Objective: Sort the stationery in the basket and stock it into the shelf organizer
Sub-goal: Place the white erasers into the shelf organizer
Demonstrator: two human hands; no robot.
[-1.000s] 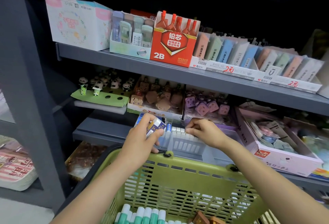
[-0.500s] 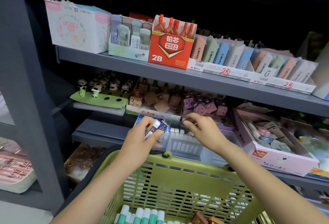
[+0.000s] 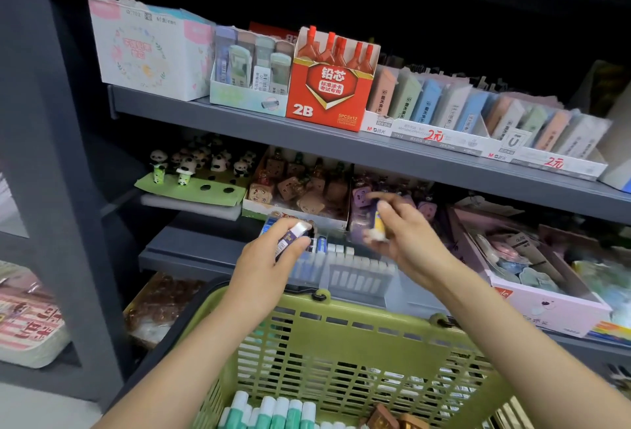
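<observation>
- Erasers (image 3: 290, 241): I've got a small stack gripped in my left hand (image 3: 263, 264), fingers curled round it, white end up and tilted right. It sits just above the left end of the organizer (image 3: 345, 271).
- Organizer: clear slotted tray on the lower shelf (image 3: 191, 251), just behind the basket (image 3: 341, 353) rim. Left slots look filled with blue-white erasers; slots to the right look empty.
- Right hand (image 3: 406, 241): raised over the organizer's right part, blurred; fingers pinch a small yellow-white piece (image 3: 378, 224), an eraser I think, can't be sure.
- Key relation: open slots lie right of and below the left-hand stack, directly below the right hand; right hand is nearer them. Slots stand upright, so the piece probably goes in end down.
- Basket: green, in front and below; green-capped sticks (image 3: 273, 411) inside, still unsorted.
</observation>
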